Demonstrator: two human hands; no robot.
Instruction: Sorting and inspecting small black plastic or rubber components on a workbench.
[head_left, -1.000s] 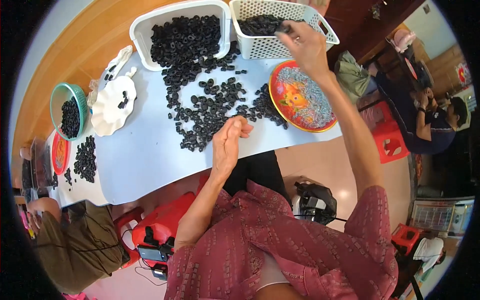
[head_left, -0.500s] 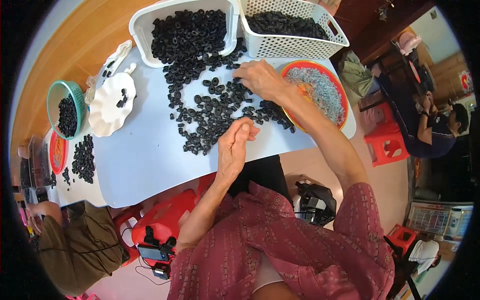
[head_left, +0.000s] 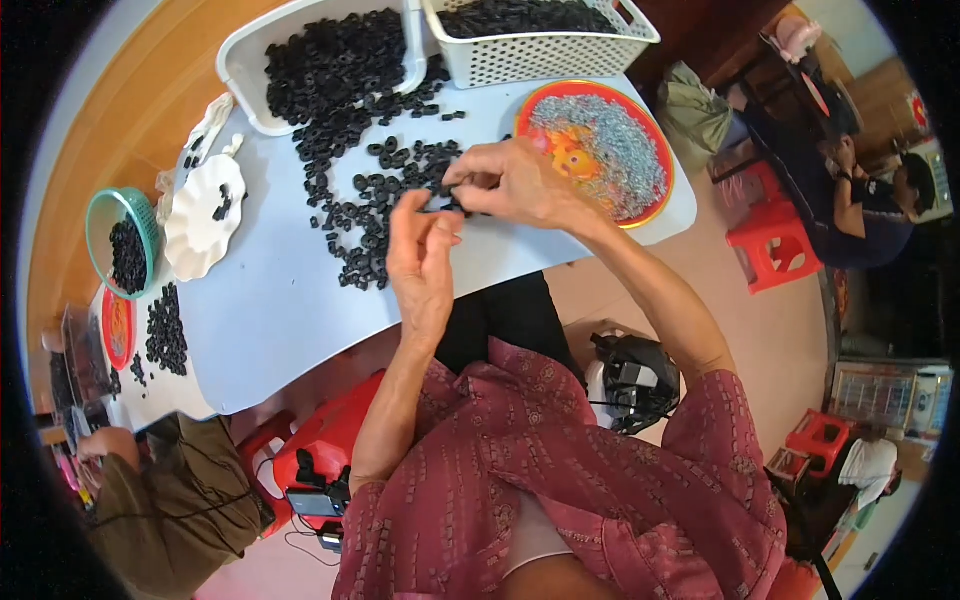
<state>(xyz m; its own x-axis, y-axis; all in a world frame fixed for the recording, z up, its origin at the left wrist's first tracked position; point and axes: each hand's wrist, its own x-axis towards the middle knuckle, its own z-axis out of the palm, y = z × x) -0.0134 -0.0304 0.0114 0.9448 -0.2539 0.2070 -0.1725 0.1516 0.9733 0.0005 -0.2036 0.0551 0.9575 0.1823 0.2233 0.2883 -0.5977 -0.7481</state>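
Note:
My right hand (head_left: 515,185) bends in over the table with thumb and fingertips pinched on a small black plastic part (head_left: 443,190). Close beside it, my left hand (head_left: 420,265) is raised with its fingers curled toward the thumb; whatever lies between them is too small to make out. Under and behind both hands spreads a loose pile of small black plastic parts (head_left: 365,225), partly hidden by my fingers. A red-rimmed round plate (head_left: 570,160) heaped with small silvery metal pieces (head_left: 640,150) stands right of my right hand.
At the back are a white tub (head_left: 250,85) and a white perforated basket (head_left: 545,62), both holding black parts. Leftward lie a scalloped white dish (head_left: 195,235) and a green basket (head_left: 150,235). Co-workers sit at left and right, near red stools (head_left: 770,245).
My right hand has drawn back from the far part of the pile toward my left hand. My left hand has shifted left and its fingers have lifted. The view has shifted slightly.

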